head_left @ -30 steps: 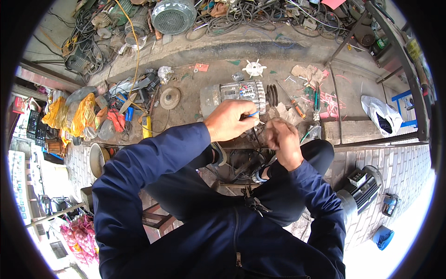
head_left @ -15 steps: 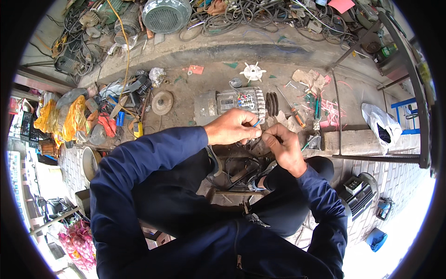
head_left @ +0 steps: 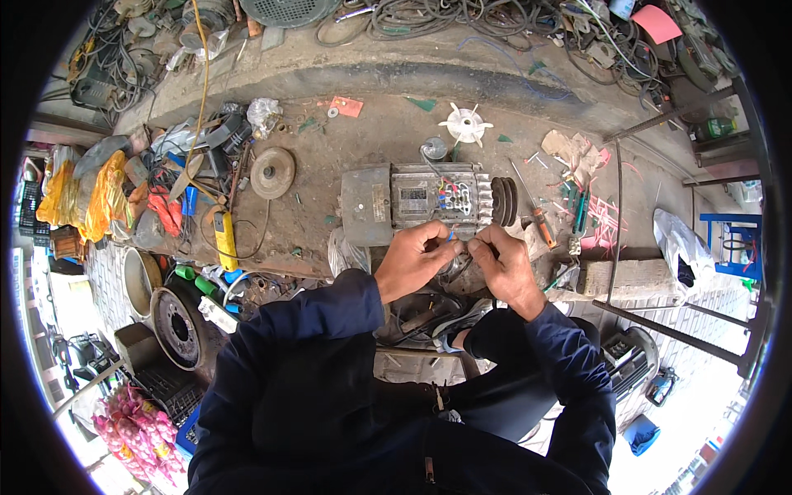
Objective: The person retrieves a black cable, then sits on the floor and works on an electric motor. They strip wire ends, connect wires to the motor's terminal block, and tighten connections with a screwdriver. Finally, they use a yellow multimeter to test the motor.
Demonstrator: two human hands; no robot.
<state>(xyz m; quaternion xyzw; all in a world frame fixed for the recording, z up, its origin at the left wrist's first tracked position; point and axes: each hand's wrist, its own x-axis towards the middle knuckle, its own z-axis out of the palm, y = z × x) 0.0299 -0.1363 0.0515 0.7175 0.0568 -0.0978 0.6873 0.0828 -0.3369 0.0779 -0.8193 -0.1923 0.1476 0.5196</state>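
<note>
Electric motor [head_left: 373,196] lies on its side on the dusty work surface [head_left: 371,124], around 12 o'clock from view centre, shaft end toward 3. Terminal block [head_left: 454,196] exposed, coloured leads on it; grooved pulley [head_left: 506,201] at its 3 o'clock end. Left hand [head_left: 412,262], at the motor's 6 o'clock, pinches a thin blue piece [head_left: 451,235] between thumb and fingers (wire-like, too small to be sure). Right hand [head_left: 507,268], at 4 o'clock, has fingers curled, tips just beside the left's; cannot tell if it grips anything. White fan [head_left: 466,124] at 1 o'clock, apart from motor. Orange-handled screwdriver [head_left: 544,227] and green-handled pliers [head_left: 582,212] near 3 o'clock. Round metal disc [head_left: 272,173] at 9, yellow tool [head_left: 224,239] a bit below that.
</note>
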